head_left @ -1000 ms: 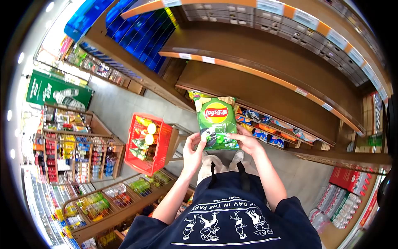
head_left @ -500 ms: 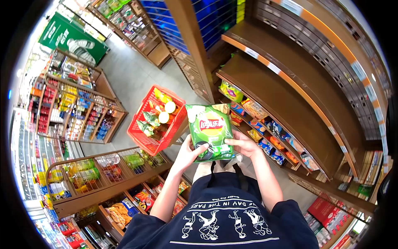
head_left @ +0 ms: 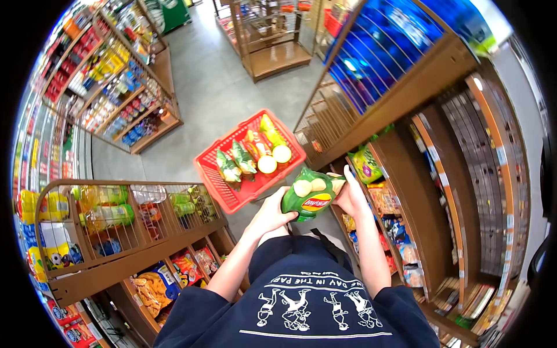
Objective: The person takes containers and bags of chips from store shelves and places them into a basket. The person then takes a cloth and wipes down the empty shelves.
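Note:
A green chip bag point(head_left: 310, 194) is held in front of my body, its top turned up and to the right. My left hand point(head_left: 274, 210) is wrapped round the bag's left side. On the bag's right edge, my right hand point(head_left: 348, 194) touches the upper corner, with its fingers partly hidden behind the bag. Just beyond the bag stands a red basket point(head_left: 210, 168), holding green and white packs, a red and yellow pack, a yellow-green pack and two items with round pale yellow ends.
Mostly bare brown shelves point(head_left: 406, 168) rise on the right, with snack bags on the lower levels. A wire-fronted rack point(head_left: 116, 255) of bottles and snacks stands at left. Further off are a stocked shelf unit point(head_left: 125, 87) and a brown display stand point(head_left: 278, 60).
The view has swung to the left, bringing the basket nearer the centre. The bag has gone from upright and facing me to tilted, and my hands have shifted on it.

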Available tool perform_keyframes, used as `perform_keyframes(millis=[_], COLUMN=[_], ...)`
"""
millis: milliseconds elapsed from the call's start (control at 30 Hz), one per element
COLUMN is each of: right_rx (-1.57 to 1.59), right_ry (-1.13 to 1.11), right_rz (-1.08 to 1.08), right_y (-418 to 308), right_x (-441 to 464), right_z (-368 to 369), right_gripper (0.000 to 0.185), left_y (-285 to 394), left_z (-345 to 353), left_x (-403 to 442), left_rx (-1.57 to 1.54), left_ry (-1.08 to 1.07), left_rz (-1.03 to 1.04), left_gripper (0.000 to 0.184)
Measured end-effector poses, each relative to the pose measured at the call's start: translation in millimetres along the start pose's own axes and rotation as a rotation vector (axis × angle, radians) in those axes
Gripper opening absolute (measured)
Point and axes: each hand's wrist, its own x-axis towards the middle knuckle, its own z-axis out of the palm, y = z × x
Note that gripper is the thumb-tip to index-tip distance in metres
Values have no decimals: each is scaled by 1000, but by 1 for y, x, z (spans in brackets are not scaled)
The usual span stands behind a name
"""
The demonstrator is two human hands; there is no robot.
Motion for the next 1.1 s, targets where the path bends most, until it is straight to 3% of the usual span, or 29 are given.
perform_keyframes(millis=[267,400,567,633,767,933,1100], right_rx=[-432,-554,-792,-821,-859,-787,-933], right_ry=[-114,-215,-214,-236,-199,-249,-170], right_rz=[142,79,97,93,123,42,21], right_y=[17,36,64,72,93,116,124], right_x=[61,78,104,109,126,155,171], right_z=[101,142,160,162,149,127,121], right_gripper=[57,40,43,46,49,50,52], left_y=[-62,-112,-174,-162,-132,-152,-147], left_z=[-63,-77,-65,-64,-76,-77,-86], left_x=[-18,-24,-28,-32,-41,-51,-53], left_rx=[24,-18,-186,-118,-200,-157,-234], left_ry=[457,627,812,899,774,774,776], left_rz=[-90,-55,-20,-167,-269,-209,-257], left_gripper=[58,47,44,45,45,67,57])
